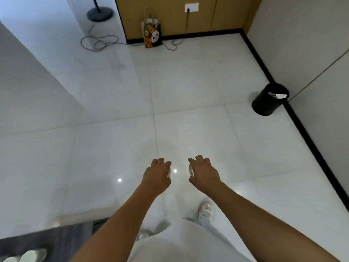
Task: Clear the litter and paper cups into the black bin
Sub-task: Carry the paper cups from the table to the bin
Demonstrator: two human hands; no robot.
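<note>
My left hand [157,173] curls round a white paper cup [169,172], of which only a sliver shows past the fingers. My right hand [203,173] grips another white paper cup [191,169], likewise mostly hidden. Both hands are held out over the white tiled floor, side by side. The black bin [269,100] stands at the right by the wall, well ahead of and to the right of my hands. White paper [279,95] shows inside its open top.
A patterned gift bag [152,35] stands against the wooden cabinet at the back, with a loose cable [100,41] on the floor to its left and a lamp base [100,14] behind. A dark rug [47,237] with pale slippers [26,257] lies bottom left. My shoe [205,209] shows below.
</note>
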